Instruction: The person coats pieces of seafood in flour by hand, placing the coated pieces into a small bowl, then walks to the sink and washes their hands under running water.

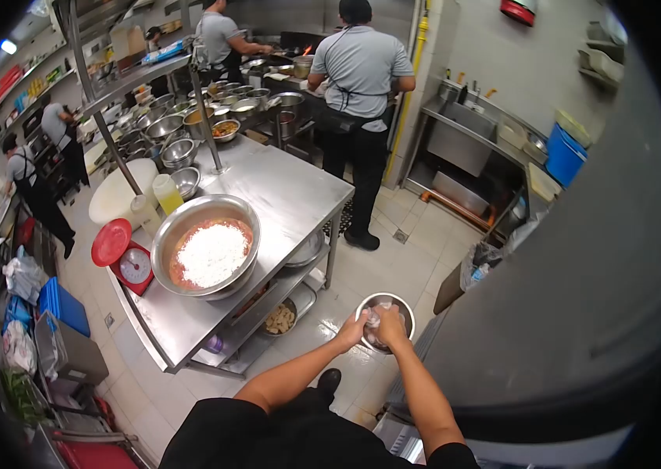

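Observation:
Low at centre right is a small metal bowl with pale pieces inside, some of them white as if dusted. My left hand is at the bowl's left side, its fingers bent at the rim. Over the bowl, my right hand reaches in from the right, fingers curled against the pale pieces. What each set of fingers grips is too small to make out. A large metal bowl with reddish contents under white powder stands on the steel table, next to a red scale.
A co-worker stands beyond the table, facing the stove; others work farther left. Squeeze bottles and metal bowls stand on the table. A steel sink is at the back right. A large grey surface rises close on my right.

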`<move>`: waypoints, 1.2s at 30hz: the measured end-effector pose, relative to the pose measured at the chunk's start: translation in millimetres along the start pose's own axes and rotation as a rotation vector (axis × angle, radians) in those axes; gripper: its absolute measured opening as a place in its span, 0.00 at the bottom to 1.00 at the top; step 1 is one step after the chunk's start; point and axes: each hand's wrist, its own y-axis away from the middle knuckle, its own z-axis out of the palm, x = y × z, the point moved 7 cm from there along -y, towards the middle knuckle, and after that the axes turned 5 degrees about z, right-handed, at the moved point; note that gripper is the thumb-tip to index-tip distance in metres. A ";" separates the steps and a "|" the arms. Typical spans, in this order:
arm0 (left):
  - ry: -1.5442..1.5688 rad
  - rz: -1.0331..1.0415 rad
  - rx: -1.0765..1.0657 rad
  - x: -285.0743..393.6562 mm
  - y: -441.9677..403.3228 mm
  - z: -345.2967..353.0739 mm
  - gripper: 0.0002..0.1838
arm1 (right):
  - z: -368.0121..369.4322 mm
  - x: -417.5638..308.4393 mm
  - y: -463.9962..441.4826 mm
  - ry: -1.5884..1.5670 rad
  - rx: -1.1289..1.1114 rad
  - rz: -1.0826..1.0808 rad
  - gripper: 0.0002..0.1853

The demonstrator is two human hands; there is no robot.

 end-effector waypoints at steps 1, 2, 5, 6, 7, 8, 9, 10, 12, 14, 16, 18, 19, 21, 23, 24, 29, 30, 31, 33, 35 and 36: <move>-0.007 0.050 0.009 -3.2 -19.4 -1.1 0.29 | 13.5 12.3 -15.7 -0.063 -0.146 0.087 0.14; -0.276 0.037 0.023 -10.8 -39.3 -9.1 0.31 | 13.2 17.5 -33.1 -0.096 -0.103 0.019 0.09; -0.613 -0.127 -0.029 8.0 -77.6 -12.7 0.39 | 1.9 30.3 -80.3 -0.206 0.004 -0.076 0.13; -0.395 -0.069 -0.009 5.9 -95.1 -14.2 0.38 | 13.7 47.2 -98.7 -0.241 -0.103 -0.088 0.21; -0.121 -0.076 0.093 21.9 -102.9 -11.7 0.33 | -7.4 43.1 -105.2 -0.224 -0.115 -0.062 0.23; -0.114 0.046 0.122 47.2 -111.0 -11.2 0.32 | -31.8 31.4 -106.9 -0.209 -0.127 -0.054 0.25; -0.110 0.178 0.168 68.4 -120.2 -14.3 0.30 | -40.5 29.3 -109.3 -0.202 -0.121 -0.045 0.25; -0.110 0.195 0.168 73.3 -134.7 -13.6 0.30 | -47.6 28.8 -117.4 -0.121 -0.085 0.022 0.26; -0.175 0.282 0.338 80.8 -151.1 -18.5 0.28 | -44.7 30.8 -140.5 -0.065 -0.122 0.141 0.21; -0.170 0.211 0.280 71.3 -173.1 -13.6 0.28 | -31.1 35.4 -172.6 -0.117 -0.103 0.059 0.19; -0.142 0.112 0.205 68.2 -186.2 -13.3 0.29 | -17.9 29.0 -197.5 -0.194 -0.093 -0.075 0.13; -0.073 0.058 0.279 65.6 -194.7 -23.7 0.29 | -33.2 16.5 -208.9 -0.229 -0.076 -0.230 0.12; 0.035 0.064 0.310 60.4 -201.7 -30.6 0.28 | -50.2 6.4 -209.2 -0.266 -0.030 -0.340 0.11; 0.117 -0.083 0.359 65.1 -198.3 -42.0 0.27 | -75.3 15.1 -228.0 -0.360 0.145 -0.233 0.09; 0.317 -0.137 0.351 76.1 -202.2 -47.7 0.26 | -88.6 41.7 -259.7 -0.508 0.235 -0.145 0.10; 0.269 -0.074 0.378 91.4 -201.9 -55.8 0.26 | -85.5 60.6 -278.9 -0.578 0.296 -0.082 0.08; 0.168 0.148 0.620 122.6 -197.4 -121.5 0.26 | 47.2 143.2 -361.4 -0.400 -0.007 0.136 0.09; 0.170 0.151 0.692 136.0 -191.7 -131.6 0.27 | 105.4 156.6 -372.9 -0.472 -0.178 0.125 0.10; 0.178 0.154 0.772 144.3 -184.0 -142.0 0.28 | 167.5 162.3 -379.1 -0.530 -0.360 0.108 0.11; 0.166 0.188 0.927 149.3 -174.3 -169.4 0.27 | 228.9 133.7 -378.0 -0.499 -0.543 -0.039 0.12; 0.048 0.162 1.055 150.3 -169.0 -197.2 0.25 | 275.0 98.6 -375.2 -0.471 -0.692 -0.176 0.14; 0.029 0.182 1.119 147.1 -167.5 -211.8 0.25 | 297.4 87.7 -375.0 -0.511 -0.779 -0.107 0.15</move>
